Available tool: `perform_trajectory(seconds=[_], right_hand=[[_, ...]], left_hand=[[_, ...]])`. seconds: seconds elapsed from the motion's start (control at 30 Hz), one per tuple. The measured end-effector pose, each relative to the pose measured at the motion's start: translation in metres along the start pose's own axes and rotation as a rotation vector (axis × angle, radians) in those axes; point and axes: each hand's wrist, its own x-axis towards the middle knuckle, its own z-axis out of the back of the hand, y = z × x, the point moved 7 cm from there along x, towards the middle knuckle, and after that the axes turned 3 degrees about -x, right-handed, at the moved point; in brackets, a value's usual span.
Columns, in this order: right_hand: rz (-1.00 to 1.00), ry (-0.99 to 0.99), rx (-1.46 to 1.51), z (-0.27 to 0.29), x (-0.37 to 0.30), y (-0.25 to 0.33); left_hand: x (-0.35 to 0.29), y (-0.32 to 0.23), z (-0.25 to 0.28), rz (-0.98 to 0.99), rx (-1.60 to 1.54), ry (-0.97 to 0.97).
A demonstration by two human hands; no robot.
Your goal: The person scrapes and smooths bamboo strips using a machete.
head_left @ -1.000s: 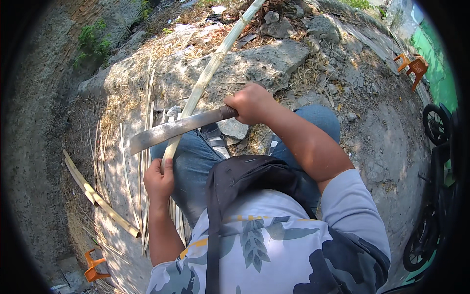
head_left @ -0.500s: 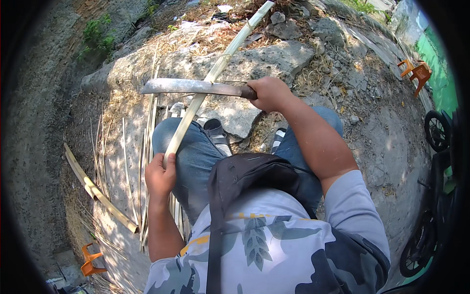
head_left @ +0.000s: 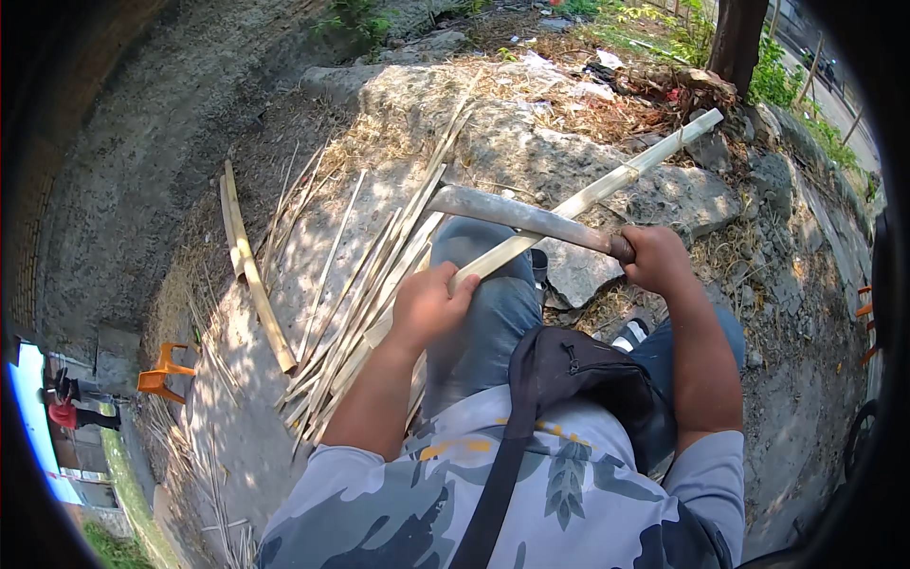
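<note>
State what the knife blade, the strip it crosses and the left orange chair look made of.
Knife blade: metal, likely steel; dull, mottled grey.
Strip: probably split bamboo; pale, fairly smooth, with node-like rings.
Orange chair: seemingly moulded plastic from its even colour, though too small for certainty.

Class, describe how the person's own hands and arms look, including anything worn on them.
The left hand and right hand are ungloved, with no watch or bracelet showing. Short, pale grey sleeves leave the forearms bare; the shirt carries darker grey, camouflage-like patches.
</note>
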Motion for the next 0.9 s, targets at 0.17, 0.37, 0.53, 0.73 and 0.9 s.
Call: perform_trajectory(seconds=[0.17, 0.37, 0.53, 0.73, 0.9], right_hand=[[-0.065, 0.009, 0.001, 0.000, 0.009, -0.002], [-0.079, 0.031, -0.021, -0.010, 0.007, -0.005], [-0.050, 0.031, 0.011, -0.014, 0.008, 0.006], [-0.056, -0.033, -0.125, 0.005, 0.012, -0.016], [-0.391, -0.100, 0.166, 0.007, 0.002, -0.078]], left_hand=[[-0.004, 0.010, 0.002, -0.013, -0.037, -0.021], [-0.002, 0.011, 0.003, 0.000, -0.022, -0.005], [-0.002, 0.008, 0.002, 0.023, 0.032, 0.007], [-0.007, 0.011, -0.002, -0.041, 0.009, -0.017], [-0.002, 0.009, -0.001, -0.121, -0.060, -0.061]])
